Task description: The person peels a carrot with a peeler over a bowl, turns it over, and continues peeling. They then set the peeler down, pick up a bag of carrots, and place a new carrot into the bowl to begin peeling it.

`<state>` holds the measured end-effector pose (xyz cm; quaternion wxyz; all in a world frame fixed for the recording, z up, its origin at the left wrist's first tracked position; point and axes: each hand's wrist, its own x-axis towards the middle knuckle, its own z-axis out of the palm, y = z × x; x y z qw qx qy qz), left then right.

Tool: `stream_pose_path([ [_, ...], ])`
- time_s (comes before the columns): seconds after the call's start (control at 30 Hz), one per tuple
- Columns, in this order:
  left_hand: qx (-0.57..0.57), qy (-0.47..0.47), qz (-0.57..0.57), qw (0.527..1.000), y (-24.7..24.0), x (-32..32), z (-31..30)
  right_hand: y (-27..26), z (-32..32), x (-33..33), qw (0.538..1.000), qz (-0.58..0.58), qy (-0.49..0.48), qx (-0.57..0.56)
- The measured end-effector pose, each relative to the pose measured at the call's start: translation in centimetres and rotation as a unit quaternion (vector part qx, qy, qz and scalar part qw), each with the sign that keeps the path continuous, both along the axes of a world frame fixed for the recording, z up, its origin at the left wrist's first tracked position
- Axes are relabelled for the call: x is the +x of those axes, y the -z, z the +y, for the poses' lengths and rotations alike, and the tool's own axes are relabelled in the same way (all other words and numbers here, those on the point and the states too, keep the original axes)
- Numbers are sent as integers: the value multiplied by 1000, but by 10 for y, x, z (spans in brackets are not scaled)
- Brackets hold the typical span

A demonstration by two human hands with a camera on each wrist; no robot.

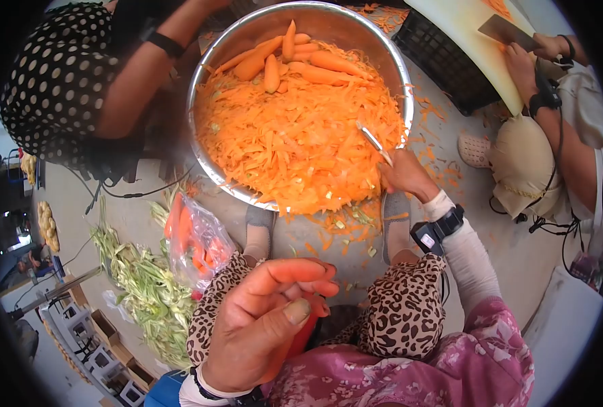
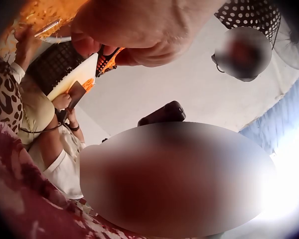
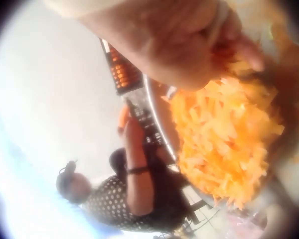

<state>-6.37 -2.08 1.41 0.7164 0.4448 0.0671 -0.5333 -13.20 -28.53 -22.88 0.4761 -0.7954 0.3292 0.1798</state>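
Note:
My right hand grips a slim silver peeler over the right side of a wide metal basin. The basin is heaped with orange carrot peelings, and several peeled carrots lie at its far side. In the right wrist view the fingers hide most of the tool. My left hand is raised above my lap, its fingers loosely bent and the thumb toward them, with nothing visible between them. Below the hand shows a red-orange surface, partly hidden by it.
A plastic bag of carrots and a pile of green husks lie at left. Another person cuts with a cleaver on a board over a black crate. Someone in a polka-dot top sits across, left. Peelings litter the floor.

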Motion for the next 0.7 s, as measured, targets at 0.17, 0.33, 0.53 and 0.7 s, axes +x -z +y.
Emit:
stream_pose_path([
  [0.17, 59, -16, -31, 998, -5, -1, -4, 31, 11, 49, 986, -17, -72, -146],
  [0.33, 50, -6, -14, 999, -8, -2, -7, -7, 7, 63, 994, 67, -64, -50],
  [0.53, 42, -10, -13, 999, -8, -5, -8, -36, -1, 47, 966, 47, -202, -152],
  [0.7, 21, 5, 2, 1000, -5, -4, -10, -73, -5, 38, 957, -99, -163, -218],
])
